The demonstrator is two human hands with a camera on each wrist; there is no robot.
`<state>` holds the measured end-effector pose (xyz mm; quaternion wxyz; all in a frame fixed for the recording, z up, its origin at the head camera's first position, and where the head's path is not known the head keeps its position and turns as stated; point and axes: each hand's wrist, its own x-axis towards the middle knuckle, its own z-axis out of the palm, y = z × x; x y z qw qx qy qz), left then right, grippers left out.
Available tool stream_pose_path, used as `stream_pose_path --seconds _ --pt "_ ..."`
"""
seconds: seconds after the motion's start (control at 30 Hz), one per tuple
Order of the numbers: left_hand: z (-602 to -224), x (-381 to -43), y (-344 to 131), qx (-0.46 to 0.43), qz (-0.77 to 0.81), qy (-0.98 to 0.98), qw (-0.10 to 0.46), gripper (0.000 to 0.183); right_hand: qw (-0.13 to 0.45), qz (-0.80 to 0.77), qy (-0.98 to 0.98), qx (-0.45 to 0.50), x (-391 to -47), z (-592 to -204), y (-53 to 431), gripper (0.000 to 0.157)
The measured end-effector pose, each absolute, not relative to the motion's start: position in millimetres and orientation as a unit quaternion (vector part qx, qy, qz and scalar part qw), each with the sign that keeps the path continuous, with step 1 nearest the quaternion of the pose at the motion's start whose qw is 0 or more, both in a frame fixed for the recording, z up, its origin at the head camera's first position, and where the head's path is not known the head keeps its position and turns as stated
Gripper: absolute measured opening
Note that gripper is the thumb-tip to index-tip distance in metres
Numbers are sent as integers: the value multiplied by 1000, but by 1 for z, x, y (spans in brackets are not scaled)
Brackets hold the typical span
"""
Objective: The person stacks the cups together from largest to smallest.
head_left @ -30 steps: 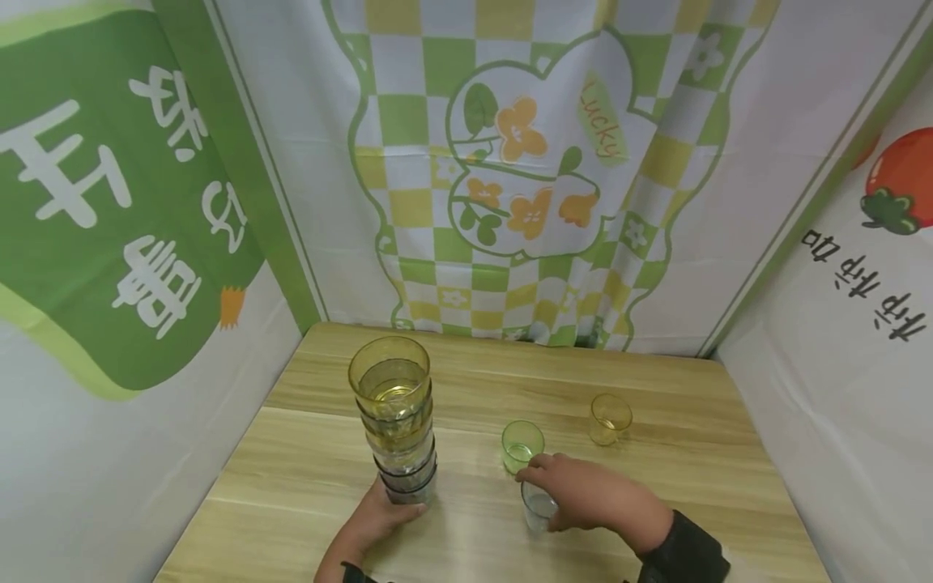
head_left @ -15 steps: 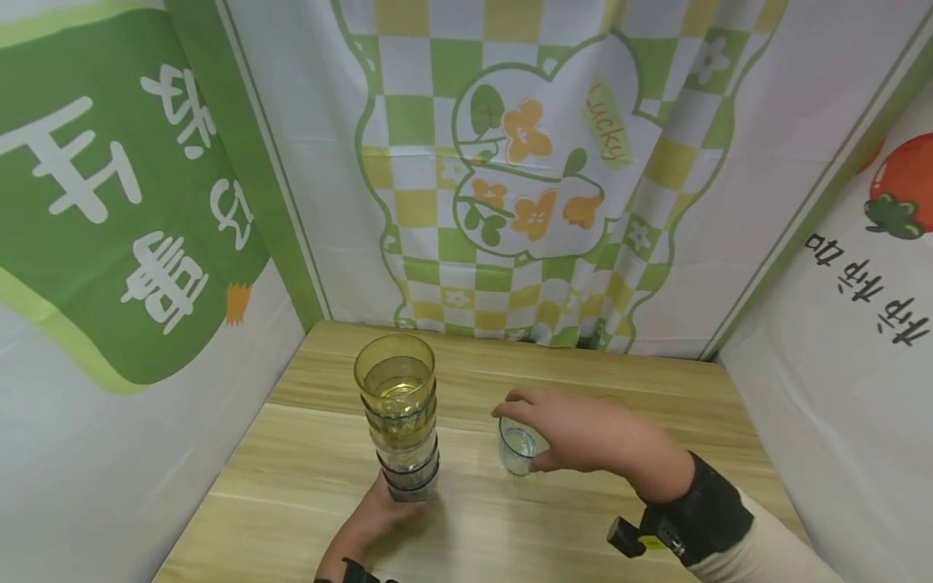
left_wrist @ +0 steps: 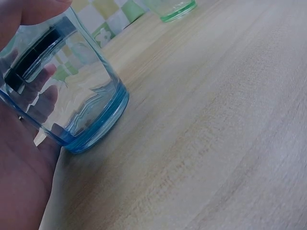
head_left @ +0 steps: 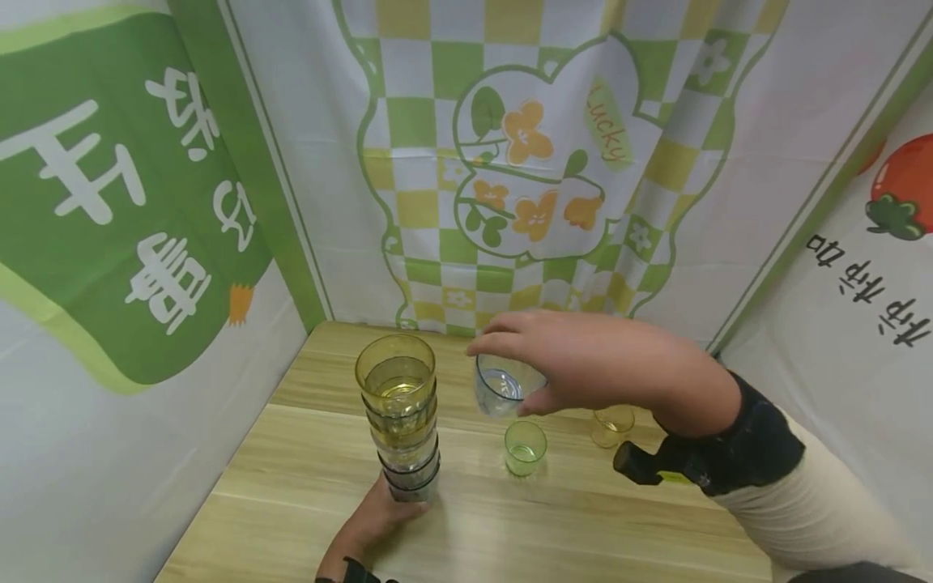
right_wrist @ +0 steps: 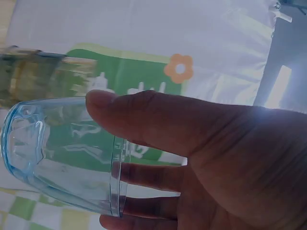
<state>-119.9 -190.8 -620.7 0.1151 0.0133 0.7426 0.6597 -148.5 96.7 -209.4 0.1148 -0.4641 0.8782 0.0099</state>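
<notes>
From my end, the head view shows a tall stack [head_left: 401,417] on the left of the table [head_left: 503,538], with the left hand [head_left: 382,510] gripping it low down; the right hand [head_left: 564,356] holds a blue cup [head_left: 499,395] by its rim, seemingly above the table, to the right of the stack and apart from it. I judge the stacking well along: several cups are nested, though I cannot count them surely, while the held one, a green cup [head_left: 525,449] and a yellow cup [head_left: 612,425] farther right are not on the stack. In the left wrist view I see fingers through the stack's bottom cup [left_wrist: 98,127] and a thumb partly in sight at the upper left. In the right wrist view the thumb and fingers pinch the blue cup from opposite sides, and I see nothing inside it
</notes>
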Motion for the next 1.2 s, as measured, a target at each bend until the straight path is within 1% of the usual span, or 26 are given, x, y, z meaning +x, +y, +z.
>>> stream_pose_path --seconds 0.13,0.27,0.47,0.77,0.9,1.07,1.2 --pt "-620 -120 -191 11 654 749 109 93 86 32 867 -490 -149 -181 86 74" --pt "-619 -119 -191 0 653 750 103 93 82 31 858 -505 -152 -162 72 74" --pt "-618 -118 -190 -7 650 753 99 92 82 6 852 -517 -161 -154 45 74" --pt "-621 -119 -189 2 660 744 102 94 107 -14 838 -534 -176 -172 12 72" --pt "-621 -119 -189 7 662 743 102 95 100 -18 830 -548 -181 -187 7 72" --pt "-621 -119 -190 8 664 739 110 96 74 -42 821 -565 -183 -207 24 66" --pt "-622 -119 -190 -1 655 748 105 96 79 -72 841 -530 -181 -226 50 58"
